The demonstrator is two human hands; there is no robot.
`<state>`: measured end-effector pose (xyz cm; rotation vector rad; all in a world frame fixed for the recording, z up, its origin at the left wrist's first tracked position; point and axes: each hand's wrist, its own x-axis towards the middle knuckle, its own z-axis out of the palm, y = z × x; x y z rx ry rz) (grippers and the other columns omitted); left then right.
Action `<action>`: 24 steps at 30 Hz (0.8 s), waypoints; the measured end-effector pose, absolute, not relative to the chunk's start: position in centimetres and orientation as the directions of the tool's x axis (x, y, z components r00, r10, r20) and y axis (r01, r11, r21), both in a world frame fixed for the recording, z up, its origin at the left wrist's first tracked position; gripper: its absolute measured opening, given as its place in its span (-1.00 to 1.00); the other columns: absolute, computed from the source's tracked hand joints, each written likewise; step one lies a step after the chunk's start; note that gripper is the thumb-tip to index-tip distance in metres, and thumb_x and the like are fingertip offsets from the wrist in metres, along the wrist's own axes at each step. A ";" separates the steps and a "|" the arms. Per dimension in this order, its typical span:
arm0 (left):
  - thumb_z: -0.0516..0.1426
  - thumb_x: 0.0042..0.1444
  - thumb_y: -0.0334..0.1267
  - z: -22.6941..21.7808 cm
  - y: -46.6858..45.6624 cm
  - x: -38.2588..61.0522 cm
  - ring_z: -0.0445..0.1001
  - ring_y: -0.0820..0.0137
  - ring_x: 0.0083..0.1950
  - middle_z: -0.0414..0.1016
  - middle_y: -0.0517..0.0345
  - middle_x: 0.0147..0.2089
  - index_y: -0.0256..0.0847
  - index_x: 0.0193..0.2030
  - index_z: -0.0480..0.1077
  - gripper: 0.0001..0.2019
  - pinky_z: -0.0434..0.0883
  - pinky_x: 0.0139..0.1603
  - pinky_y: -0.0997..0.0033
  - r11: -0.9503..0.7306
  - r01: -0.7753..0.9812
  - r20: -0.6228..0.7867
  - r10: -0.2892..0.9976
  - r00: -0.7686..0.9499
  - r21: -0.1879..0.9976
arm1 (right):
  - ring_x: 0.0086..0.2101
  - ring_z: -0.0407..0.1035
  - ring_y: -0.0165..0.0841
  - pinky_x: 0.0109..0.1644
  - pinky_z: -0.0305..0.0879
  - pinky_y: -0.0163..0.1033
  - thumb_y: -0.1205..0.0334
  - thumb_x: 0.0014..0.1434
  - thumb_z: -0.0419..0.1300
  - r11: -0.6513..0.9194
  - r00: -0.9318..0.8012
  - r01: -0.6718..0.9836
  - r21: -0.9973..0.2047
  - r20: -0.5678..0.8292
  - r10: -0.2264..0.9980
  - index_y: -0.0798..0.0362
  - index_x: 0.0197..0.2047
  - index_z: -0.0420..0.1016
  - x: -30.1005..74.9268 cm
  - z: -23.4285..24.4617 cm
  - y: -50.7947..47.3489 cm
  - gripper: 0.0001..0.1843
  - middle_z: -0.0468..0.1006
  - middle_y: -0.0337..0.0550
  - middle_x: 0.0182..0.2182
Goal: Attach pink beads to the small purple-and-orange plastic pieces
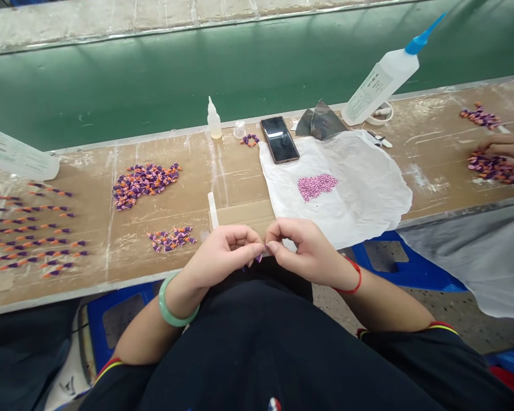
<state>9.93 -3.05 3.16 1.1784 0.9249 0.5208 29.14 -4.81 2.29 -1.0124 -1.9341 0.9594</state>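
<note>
**Both my hands pinched on one tiny purple piece at the table edge**

Far out at nine o'clock lie rows of purple-and-orange strands (29,234) across the cardboard-covered table (432,154). Next, toward ten o'clock, sits a heap of purple and orange pieces (143,181), and nearer me at about eleven a smaller scatter of the same pieces (171,238).

My left hand (223,254), jade bangle on the wrist, is curled shut, thumb and forefinger nipping a small purple piece (259,257). That piece hangs just over the near table edge, dead ahead at twelve, above my lap. My right hand (304,251), red cord at the wrist, is curled too, its fingertips (270,246) meeting the left's at the same spot; whether it grips the piece itself or something finer, I cannot tell.

Beyond, at twelve, stand a small glue bottle (214,120) and a black phone (279,139). At one o'clock a white sheet (368,188) carries a patch of pink beads (317,186), with a large squeeze bottle (383,80) leaning behind. At three o'clock another person's hand (508,147) rests on a purple pile (492,167).
</note>
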 end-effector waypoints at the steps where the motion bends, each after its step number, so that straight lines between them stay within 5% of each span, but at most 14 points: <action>1: 0.29 0.00 -0.13 3.0 -3.0 9.9 0.19 0.55 -0.60 0.29 0.29 -0.64 -0.25 -0.50 0.44 -0.77 0.14 -0.58 0.55 0.350 0.103 -0.346 0.760 0.551 0.931 | -0.53 0.27 -0.47 -0.46 0.22 -0.34 0.46 0.13 0.08 0.473 -0.420 0.342 -0.812 0.318 0.850 -0.01 -0.42 0.29 29.1 2.2 -4.8 -0.83 0.42 -0.31 -0.54; 7: 0.30 -0.03 -0.04 2.5 -3.0 9.8 0.13 0.57 -0.62 0.24 0.32 -0.65 -0.23 -0.50 0.39 -0.69 0.09 -0.59 0.54 0.445 0.083 -0.407 0.707 0.578 0.892 | -0.44 0.31 -0.34 -0.36 0.33 -0.21 0.46 0.20 0.05 0.811 -0.574 0.416 -0.411 0.573 0.585 -0.06 -0.34 0.35 29.4 1.5 -4.2 -0.79 0.49 -0.21 -0.45; 9: 0.28 -0.01 -0.06 2.6 -3.1 9.9 0.15 0.57 -0.61 0.25 0.31 -0.64 -0.23 -0.50 0.37 -0.71 0.12 -0.58 0.54 0.394 0.080 -0.368 0.744 0.557 0.916 | -0.39 0.35 -0.32 -0.29 0.37 -0.18 0.45 0.21 0.06 0.836 -0.583 0.407 -0.368 0.600 0.548 -0.07 -0.31 0.38 29.4 1.3 -4.2 -0.79 0.53 -0.18 -0.41; 12: 0.21 0.05 -0.16 3.0 -3.6 10.0 0.24 0.53 -0.57 0.36 0.24 -0.60 -0.23 -0.49 0.38 -0.79 0.21 -0.54 0.53 0.160 0.138 -0.206 0.868 0.452 0.977 | -0.40 0.40 -0.36 -0.30 0.38 -0.23 0.45 0.22 0.06 0.721 -0.452 0.377 -0.581 0.564 0.691 -0.03 -0.28 0.38 29.2 1.5 -4.5 -0.82 0.54 -0.20 -0.42; 16: 0.12 0.10 -0.33 3.2 -4.0 9.9 0.33 0.51 -0.56 0.48 0.18 -0.55 -0.23 -0.48 0.44 -0.84 0.27 -0.50 0.53 -0.296 0.350 0.148 0.907 0.394 0.889 | -0.48 0.39 -0.45 -0.39 0.34 -0.35 0.41 0.21 0.07 0.391 -0.367 0.288 -0.874 0.277 0.888 0.02 -0.36 0.36 28.7 2.1 -4.9 -0.86 0.51 -0.26 -0.50; 19: 0.10 0.14 -0.37 3.1 -4.1 9.7 0.37 0.50 -0.58 0.51 0.19 -0.56 -0.23 -0.48 0.45 -0.80 0.29 -0.49 0.54 -0.499 0.411 0.304 0.838 0.453 0.763 | -0.51 0.35 -0.49 -0.41 0.30 -0.39 0.39 0.15 0.10 0.302 -0.346 0.257 -0.918 0.205 0.916 0.05 -0.41 0.36 28.3 2.3 -5.0 -0.88 0.50 -0.28 -0.53; 24: 0.08 0.18 -0.37 3.1 -3.6 9.2 0.41 0.49 -0.59 0.49 0.20 -0.57 -0.22 -0.49 0.44 -0.77 0.30 -0.52 0.56 -0.598 0.442 0.366 0.783 0.504 0.669 | -0.52 0.32 -0.49 -0.42 0.29 -0.41 0.36 0.05 0.13 0.265 -0.321 0.224 -0.938 0.185 0.929 0.06 -0.45 0.37 27.8 2.0 -4.9 -0.93 0.47 -0.29 -0.55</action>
